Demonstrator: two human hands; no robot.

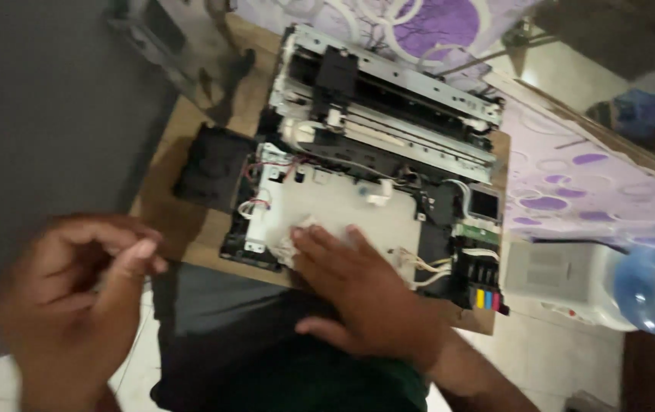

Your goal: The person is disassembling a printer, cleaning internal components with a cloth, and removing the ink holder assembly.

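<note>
Two hands: right hand (366, 294) flat, fingers spread, pressing a white rag (297, 238); left hand (75, 294) loosely curled, grasping nothing visible (blurred).
Surface: opened printer (381, 145) on a brown board (182, 221).
Room: pale tiled floor (564, 358).
Edges: printer fills the board; purple-patterned cloth (572, 183) beside it.

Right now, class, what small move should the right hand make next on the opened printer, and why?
Probably keep wiping: the right hand presses a white cloth onto the printer's white plate, while the left hand hovers apart, fingers pinched.
</note>
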